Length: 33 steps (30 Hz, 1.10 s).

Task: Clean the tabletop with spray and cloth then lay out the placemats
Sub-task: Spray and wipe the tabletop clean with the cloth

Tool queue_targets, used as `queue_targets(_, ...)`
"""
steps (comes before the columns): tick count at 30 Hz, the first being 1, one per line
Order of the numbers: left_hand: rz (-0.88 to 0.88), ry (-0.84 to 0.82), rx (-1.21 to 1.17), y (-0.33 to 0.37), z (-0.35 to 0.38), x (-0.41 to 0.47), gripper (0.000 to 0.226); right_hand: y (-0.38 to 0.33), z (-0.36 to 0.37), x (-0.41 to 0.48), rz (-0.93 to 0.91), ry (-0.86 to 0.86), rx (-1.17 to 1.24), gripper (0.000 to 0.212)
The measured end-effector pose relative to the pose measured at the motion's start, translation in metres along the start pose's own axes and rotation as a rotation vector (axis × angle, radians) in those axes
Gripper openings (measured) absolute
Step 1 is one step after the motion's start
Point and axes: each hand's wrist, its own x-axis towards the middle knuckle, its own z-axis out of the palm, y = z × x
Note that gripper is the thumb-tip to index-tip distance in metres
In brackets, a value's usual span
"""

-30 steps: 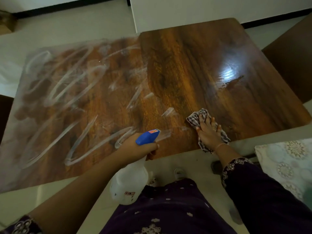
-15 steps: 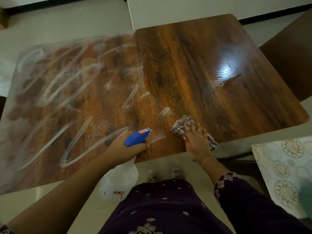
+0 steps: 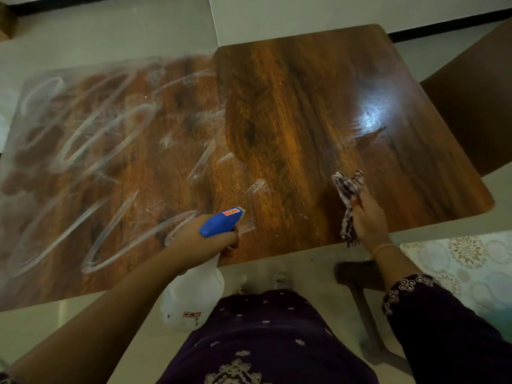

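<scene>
I am looking down at the wooden surface (image 3: pixel 291 128), and it is showing two different faces. To the left of my left grip (image 3: pixel 202 239) the wood is lying under looping white smears (image 3: pixel 91 151), wide swirls of residue crossing most of that half. Ahead of my right grip (image 3: pixel 368 220) the grain is looking dark, glossy and clear, with a bright glare spot (image 3: pixel 371 117) shining on it.

My left grip is wrapping closed around the neck of the spray bottle (image 3: pixel 194 297). Its blue trigger head (image 3: pixel 221 221) is pointing over the near edge of the surface, while the translucent white body is hanging below my hand, off the surface; I cannot tell how much liquid is sitting inside.

My right grip is closing on the checked cloth (image 3: pixel 347 189), bunching it so one end is sticking up above my fingers and the other is dangling under them. The cloth is appearing lifted clear of the wood. Right of that grip, a floral placemat (image 3: pixel 460 259) is lying beyond the near corner.
</scene>
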Motion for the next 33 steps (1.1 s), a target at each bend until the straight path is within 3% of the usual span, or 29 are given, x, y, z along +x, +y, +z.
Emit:
queue_targets(4, 0.005, 0.007, -0.044, 0.011, 0.009, 0.007, 0.008, 0.027, 0.001, 0.01, 0.065, -0.082, -0.158, 0.045)
queue_targets(10, -0.034, 0.045, -0.121, 0.019, 0.019, 0.01, 0.004, 0.007, 0.064, -0.005, -0.11, -0.155, -0.471, 0.055)
queue_targets(14, -0.066, 0.061, -0.122, 0.02, 0.024, 0.011, 0.007, -0.031, 0.113, -0.027, -0.26, -0.395, -0.448, 0.053)
queue_targets(17, -0.08, 0.092, -0.141, 0.021, 0.023, 0.011, 0.01, -0.052, 0.121, -0.035, -0.249, -0.558, -0.183, 0.047)
queue_targets(20, -0.097, 0.131, -0.182, 0.022, 0.019, 0.01, 0.005, -0.063, 0.097, -0.031, 0.05, -0.512, 0.369, 0.036)
queue_targets(26, -0.123, 0.145, -0.201, 0.022, 0.015, 0.009, 0.006, -0.062, 0.041, 0.021, 0.502, -0.425, 0.971, 0.034)
queue_targets(29, -0.128, 0.142, -0.215, 0.025, 0.017, 0.009, 0.005, -0.053, 0.014, 0.036, 0.633, -0.607, 0.971, 0.044)
queue_targets(33, -0.127, 0.142, -0.221, 0.028, 0.018, 0.011, 0.004, -0.038, -0.006, 0.048, 0.56, -0.645, 0.807, 0.046)
